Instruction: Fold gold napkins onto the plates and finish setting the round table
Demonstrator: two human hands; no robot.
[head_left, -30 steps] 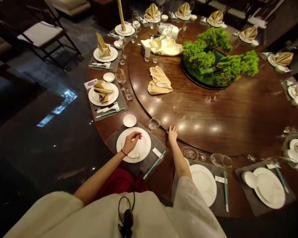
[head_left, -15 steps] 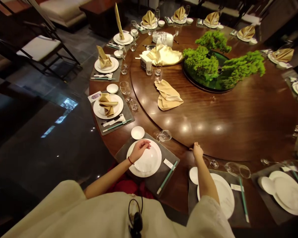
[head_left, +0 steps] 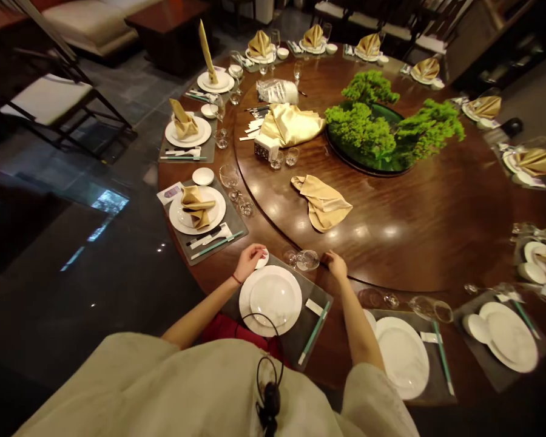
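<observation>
The left hand point(head_left: 250, 261) sits at the far edge of a grey place mat point(head_left: 321, 290), its fingers point(head_left: 257, 252) curled closed over a small white dish point(head_left: 262, 260), which is mostly hidden under them. The dish is just beyond a stack of two white plates point(head_left: 273, 297), and a red string bracelet point(head_left: 233, 279) circles that wrist. The right hand point(head_left: 335, 265) is at the edge of the wooden turntable point(head_left: 404, 255), its fingers point(head_left: 337, 260) bent down and holding nothing that shows, though how far they are closed is hard to tell. Between the two hands, a wine glass point(head_left: 306, 260) lies on its side. Teal chopsticks point(head_left: 313, 332) lie on the mat right of the plates, and a folded gold napkin point(head_left: 321, 203) sits farther out on the turntable
</observation>
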